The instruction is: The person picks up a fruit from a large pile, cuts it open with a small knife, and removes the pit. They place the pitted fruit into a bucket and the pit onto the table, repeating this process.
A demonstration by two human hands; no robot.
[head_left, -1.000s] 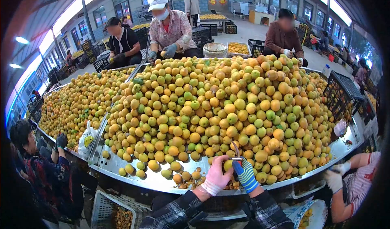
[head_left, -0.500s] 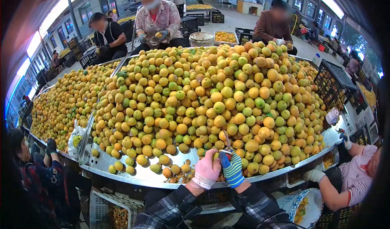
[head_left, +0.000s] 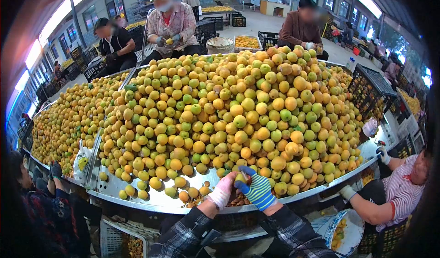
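A yellow-green apricot (head_left: pixel 240 178) is held between my two hands, just above the near edge of the piled metal table. My left hand (head_left: pixel 223 191), in a pink glove with a white cuff, is closed on its left side. Around the right side curl the fingers of my right hand (head_left: pixel 257 190), in a blue, green and white striped glove. A small curved knife stood in this hand half a second ago; its blade is hidden now. Just beyond my hands rises a big heap of apricots (head_left: pixel 206 116). Brown cut scraps (head_left: pixel 239 200) lie under my hands.
The table's metal rim (head_left: pixel 160 208) runs in front of me. A white crate (head_left: pixel 112 239) stands below left, a blue-and-white bucket (head_left: pixel 330 226) below right. A black crate (head_left: pixel 372 88) leans on the heap's right side. Several people sit around the table.
The knife blade, raised before, no longer shows. My right hand has turned and closed around the apricot against my left hand. The view has shifted slightly.
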